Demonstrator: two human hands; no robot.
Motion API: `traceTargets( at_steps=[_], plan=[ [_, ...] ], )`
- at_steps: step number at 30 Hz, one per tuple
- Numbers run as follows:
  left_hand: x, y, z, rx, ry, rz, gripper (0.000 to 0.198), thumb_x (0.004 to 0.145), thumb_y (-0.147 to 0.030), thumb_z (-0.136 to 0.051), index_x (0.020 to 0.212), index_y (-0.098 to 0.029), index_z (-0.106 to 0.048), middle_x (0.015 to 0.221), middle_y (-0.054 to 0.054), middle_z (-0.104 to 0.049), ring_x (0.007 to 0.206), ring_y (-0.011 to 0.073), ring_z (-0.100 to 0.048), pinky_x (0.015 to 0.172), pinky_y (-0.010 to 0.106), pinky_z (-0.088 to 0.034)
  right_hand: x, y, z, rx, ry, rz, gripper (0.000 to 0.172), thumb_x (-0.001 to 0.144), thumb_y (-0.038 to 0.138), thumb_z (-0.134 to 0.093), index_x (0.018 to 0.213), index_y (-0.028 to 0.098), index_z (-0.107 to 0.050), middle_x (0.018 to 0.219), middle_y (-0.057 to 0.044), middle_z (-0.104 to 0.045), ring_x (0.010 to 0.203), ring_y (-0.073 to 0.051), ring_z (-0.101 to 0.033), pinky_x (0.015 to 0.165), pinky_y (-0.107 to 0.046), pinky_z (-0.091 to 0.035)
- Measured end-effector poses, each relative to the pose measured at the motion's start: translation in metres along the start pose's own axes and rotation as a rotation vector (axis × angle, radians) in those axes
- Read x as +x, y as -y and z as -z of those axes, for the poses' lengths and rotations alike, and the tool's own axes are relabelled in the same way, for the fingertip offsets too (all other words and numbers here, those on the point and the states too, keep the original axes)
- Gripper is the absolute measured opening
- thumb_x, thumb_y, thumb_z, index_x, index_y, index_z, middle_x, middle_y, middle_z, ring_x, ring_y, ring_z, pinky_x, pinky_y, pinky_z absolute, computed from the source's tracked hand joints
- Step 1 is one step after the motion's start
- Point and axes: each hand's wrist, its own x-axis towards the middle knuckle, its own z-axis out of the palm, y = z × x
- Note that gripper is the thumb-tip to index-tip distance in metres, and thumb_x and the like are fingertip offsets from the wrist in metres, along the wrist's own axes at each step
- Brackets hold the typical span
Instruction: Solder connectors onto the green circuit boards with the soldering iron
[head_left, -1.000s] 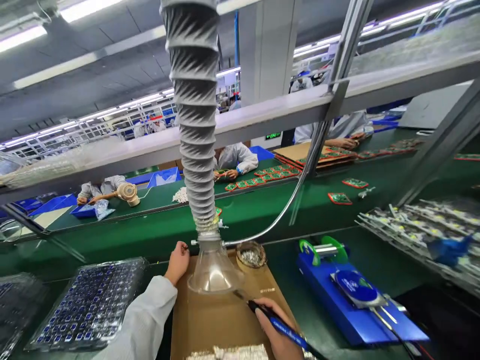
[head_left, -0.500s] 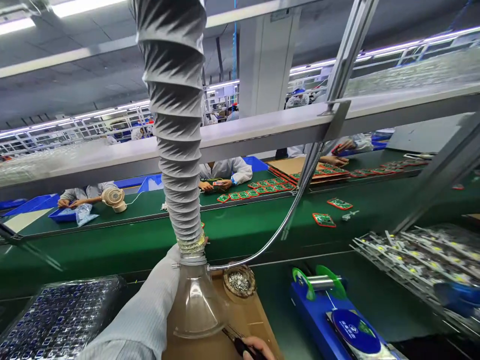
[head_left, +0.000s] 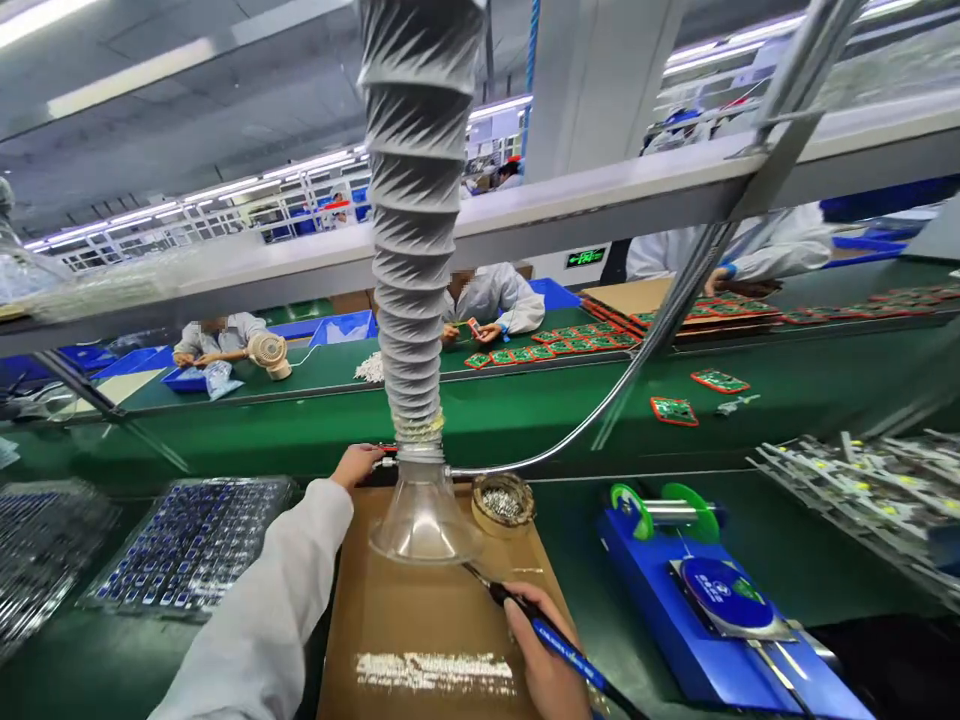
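Observation:
My left hand (head_left: pixel 360 466) reaches past the left side of the clear funnel hood (head_left: pixel 427 525), near the edge of the green conveyor. Its fingers are closed on a thin red-edged circuit board (head_left: pixel 388 448), mostly hidden behind the hose end. My right hand (head_left: pixel 546 650) grips a soldering iron (head_left: pixel 566 650) with a blue and black handle. The iron points up and left, its tip just below the hood's right rim. Beneath the hood lies a brown work board (head_left: pixel 420 620). A round tin (head_left: pixel 504 505) holding silvery bits sits at that board's far right corner.
A ribbed grey hose (head_left: pixel 416 260) hangs down to the hood. Right of the work board stands a blue solder-wire feeder (head_left: pixel 675 620). Plastic trays of parts (head_left: pixel 195 545) lie left. Red-edged circuit boards (head_left: pixel 673 411) rest on the conveyor (head_left: pixel 510 415); co-workers (head_left: pixel 491 305) sit beyond.
The view has shifted, bringing more of the bench into sight. My left hand has come out from behind the hose to its left side. More of my right hand and the soldering iron shows.

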Motion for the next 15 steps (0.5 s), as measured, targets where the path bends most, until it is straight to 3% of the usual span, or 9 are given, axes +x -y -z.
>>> traceTargets(
  at_steps=[3, 7, 9, 12, 15],
  plan=[
    [-0.081, 0.045, 0.012, -0.014, 0.007, 0.086, 0.035, 0.096, -0.036, -0.057, 0.11, -0.009, -0.073, 0.089, 0.008, -0.073, 0.081, 0.0191, -0.068, 0.079, 0.035, -0.058, -0.001, 0.002, 0.0, -0.017, -0.002, -0.007, 0.038, 0.086, 0.057, -0.065, 0.095, 0.021, -0.074, 0.094, -0.008, -0.075, 0.087, -0.025, -0.071, 0.08, -0.033, -0.059],
    [-0.202, 0.094, 0.014, -0.006, 0.053, 0.062, 0.041, 0.091, -0.039, -0.056, 0.119, -0.017, -0.075, 0.106, 0.007, -0.078, 0.092, 0.022, -0.07, 0.09, 0.035, -0.056, -0.004, 0.0, -0.001, -0.046, 0.016, -0.005, 0.036, 0.085, 0.055, -0.066, 0.094, 0.021, -0.073, 0.087, -0.006, -0.073, 0.081, -0.024, -0.069, 0.075, -0.034, -0.057],
    [-0.24, 0.103, 0.009, 0.042, 0.11, 0.011, 0.04, 0.093, -0.039, -0.052, 0.121, -0.02, -0.075, 0.115, 0.008, -0.077, 0.101, 0.0231, -0.071, 0.095, 0.034, -0.054, -0.005, 0.0, -0.002, -0.054, 0.019, 0.017, 0.034, 0.085, 0.053, -0.066, 0.095, 0.021, -0.072, 0.085, -0.006, -0.072, 0.078, -0.023, -0.067, 0.073, -0.033, -0.056],
    [-0.252, 0.093, -0.003, 0.143, 0.237, -0.155, 0.038, 0.095, -0.035, -0.051, 0.122, -0.024, -0.075, 0.115, 0.008, -0.077, 0.103, 0.0234, -0.072, 0.095, 0.033, -0.052, -0.006, -0.002, -0.004, -0.064, -0.005, 0.05, 0.033, 0.086, 0.051, -0.066, 0.095, 0.02, -0.071, 0.083, -0.006, -0.071, 0.075, -0.021, -0.065, 0.07, -0.032, -0.054],
    [-0.229, 0.069, -0.019, 0.209, 0.358, -0.339, 0.037, 0.094, -0.033, -0.054, 0.125, -0.027, -0.073, 0.105, 0.008, -0.078, 0.095, 0.0234, -0.072, 0.09, 0.032, -0.05, -0.008, -0.002, -0.005, -0.088, -0.019, 0.059, 0.034, 0.087, 0.051, -0.066, 0.097, 0.019, -0.07, 0.079, -0.004, -0.069, 0.067, -0.019, -0.063, 0.066, -0.031, -0.052]
  ],
)
